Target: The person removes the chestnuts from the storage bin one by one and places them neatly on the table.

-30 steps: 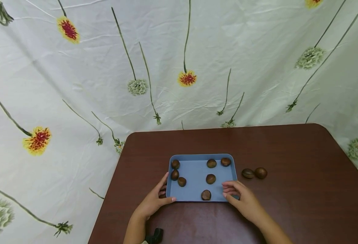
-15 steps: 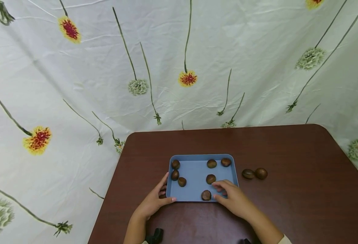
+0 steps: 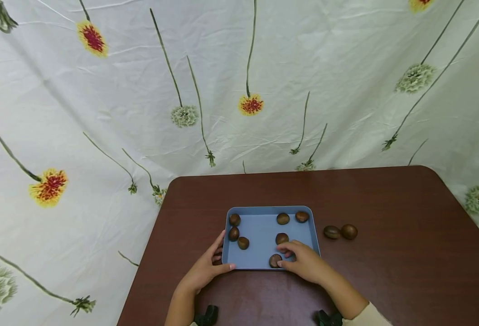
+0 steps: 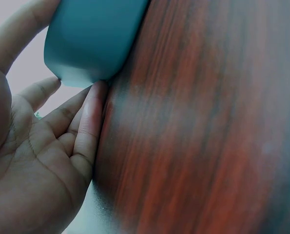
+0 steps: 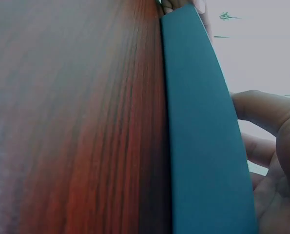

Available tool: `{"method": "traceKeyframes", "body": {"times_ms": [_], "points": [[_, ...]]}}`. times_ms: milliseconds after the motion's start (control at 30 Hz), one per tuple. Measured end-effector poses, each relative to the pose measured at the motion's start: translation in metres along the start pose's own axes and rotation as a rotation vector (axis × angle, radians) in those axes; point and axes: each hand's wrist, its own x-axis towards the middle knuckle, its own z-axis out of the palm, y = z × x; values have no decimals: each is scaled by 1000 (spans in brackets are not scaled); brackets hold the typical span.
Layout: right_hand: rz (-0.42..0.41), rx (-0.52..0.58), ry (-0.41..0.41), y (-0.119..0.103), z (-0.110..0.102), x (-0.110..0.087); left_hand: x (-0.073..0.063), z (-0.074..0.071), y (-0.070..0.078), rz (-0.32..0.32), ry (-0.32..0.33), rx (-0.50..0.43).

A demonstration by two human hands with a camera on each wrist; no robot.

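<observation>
A shallow blue tray (image 3: 255,258) lies on the brown table, with several chestnuts scattered inside. My left hand (image 3: 201,270) holds its front left corner, thumb along the front rim and fingers against the left side; in the left wrist view fingertips touch the tray's outer wall (image 4: 93,39). My right hand (image 3: 302,261) reaches over the tray's front right part. Its thumb is at the right side of the front chestnut (image 3: 275,261), and its index finger is just below another chestnut (image 3: 282,238). In the right wrist view, the tray wall (image 5: 205,131) hides that chestnut.
Two more chestnuts (image 3: 340,232) lie on the table (image 3: 406,235) right of the tray. A white cloth with printed flowers (image 3: 215,81) hangs behind the table. Dark wrist devices (image 3: 207,315) show below the hands.
My right hand has moved left from the tray's right edge to the front chestnut. My left hand, the tray and the chestnuts stay in place.
</observation>
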Motion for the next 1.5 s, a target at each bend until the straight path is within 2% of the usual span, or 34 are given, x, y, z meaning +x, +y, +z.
{"method": "traceKeyframes", "body": {"times_ms": [167, 367, 967, 1500], "points": [[-21, 14, -34, 1, -1, 9, 0, 0, 1, 1, 10, -1], [-5, 29, -45, 3, 1, 12, 0, 0, 1, 4, 3, -2], [92, 60, -2, 3, 9, 12, 0, 1, -4, 15, 6, 33], [107, 35, 34, 5, 12, 10, -1, 2, 0, 8, 14, 6]]}}
